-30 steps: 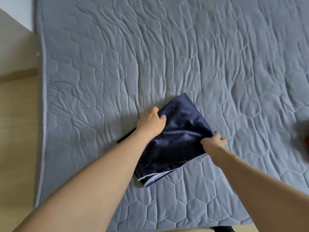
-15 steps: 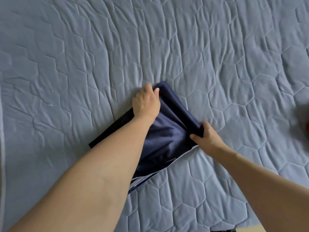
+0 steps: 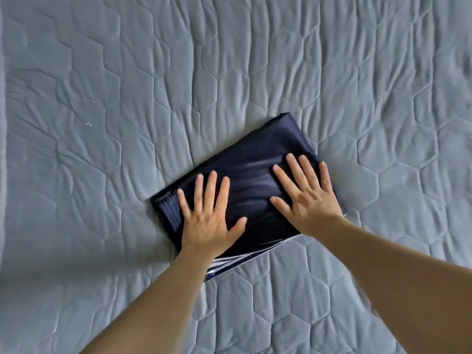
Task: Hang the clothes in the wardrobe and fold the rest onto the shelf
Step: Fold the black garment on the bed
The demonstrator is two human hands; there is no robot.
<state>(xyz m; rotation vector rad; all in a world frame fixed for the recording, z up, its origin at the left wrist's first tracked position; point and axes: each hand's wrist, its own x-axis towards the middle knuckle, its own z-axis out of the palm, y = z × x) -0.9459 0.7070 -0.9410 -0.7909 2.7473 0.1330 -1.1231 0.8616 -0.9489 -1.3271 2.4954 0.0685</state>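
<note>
A dark navy garment [image 3: 258, 154] with white stripes along its near edge lies folded into a tilted rectangle on the grey quilted bed cover [image 3: 127, 98]. My left hand [image 3: 209, 215] lies flat on the garment's left part, fingers straight and spread. Flat on its right part rests my right hand [image 3: 304, 192], fingers also straight. Both palms press the fabric down. Neither the wardrobe nor the shelf appears in the head view.
The quilted cover with its hexagon stitching fills nearly the whole view. A paler strip of the bed's edge [image 3: 2, 149] runs down the far left.
Both hands have let go of the garment's edges and now lie flat on top of it. The fold is laid over, leaving a smaller rectangle. The view has shifted right over the bed.
</note>
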